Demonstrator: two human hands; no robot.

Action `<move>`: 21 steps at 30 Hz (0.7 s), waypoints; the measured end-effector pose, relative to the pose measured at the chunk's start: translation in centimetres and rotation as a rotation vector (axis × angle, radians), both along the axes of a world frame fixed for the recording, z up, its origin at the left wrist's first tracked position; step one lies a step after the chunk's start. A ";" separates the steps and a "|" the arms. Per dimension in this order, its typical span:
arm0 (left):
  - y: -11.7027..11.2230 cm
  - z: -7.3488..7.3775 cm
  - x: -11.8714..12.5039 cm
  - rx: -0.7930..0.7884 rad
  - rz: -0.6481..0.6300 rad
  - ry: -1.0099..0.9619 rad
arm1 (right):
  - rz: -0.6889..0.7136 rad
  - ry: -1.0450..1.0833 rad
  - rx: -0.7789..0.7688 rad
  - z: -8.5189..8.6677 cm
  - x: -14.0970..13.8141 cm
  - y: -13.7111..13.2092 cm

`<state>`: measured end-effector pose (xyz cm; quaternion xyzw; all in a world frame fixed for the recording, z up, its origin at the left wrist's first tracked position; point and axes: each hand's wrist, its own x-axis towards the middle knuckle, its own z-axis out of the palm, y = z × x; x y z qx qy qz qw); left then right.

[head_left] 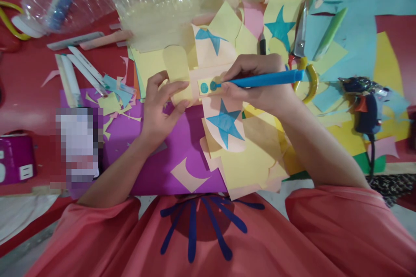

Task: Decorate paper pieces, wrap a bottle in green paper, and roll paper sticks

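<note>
Ideally, mid-frame, the left hand [159, 110] pinches the paper [177, 69] flat while the right hand [258, 88], fingers gripping the marker [268, 79], dots slowly.

bottle [61, 2] far left | scissors [302, 52] right of strip [208, 87] | glue gun [365, 106] farthest right

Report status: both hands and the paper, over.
Left hand pinching yellow paper piece. Right hand gripping blue marker, tip at teal dots. Scissors beside right hand, not obstructing.
</note>
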<state>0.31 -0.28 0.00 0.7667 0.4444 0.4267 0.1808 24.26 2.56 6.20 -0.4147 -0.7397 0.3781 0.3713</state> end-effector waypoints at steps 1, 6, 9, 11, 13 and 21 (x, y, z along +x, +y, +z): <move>0.0 0.0 0.0 -0.025 0.006 -0.003 | -0.016 -0.006 -0.001 0.0 0.0 0.0; -0.1 0.0 0.0 -0.072 0.046 0.000 | -0.050 -0.034 -0.016 0.3 -0.1 -0.3; -0.1 0.0 0.0 -0.053 0.028 0.001 | -0.039 -0.048 -0.013 0.3 -0.1 -0.3; -0.1 -0.1 0.0 -0.031 0.018 -0.017 | -0.017 -0.045 -0.008 0.2 0.0 -0.2; 0.0 -0.2 0.0 -0.013 0.012 -0.034 | 0.012 -0.029 -0.001 0.1 0.2 0.0; 0.1 0.0 -0.1 -0.054 0.036 -0.022 | 0.024 0.028 0.041 0.3 -0.1 -0.4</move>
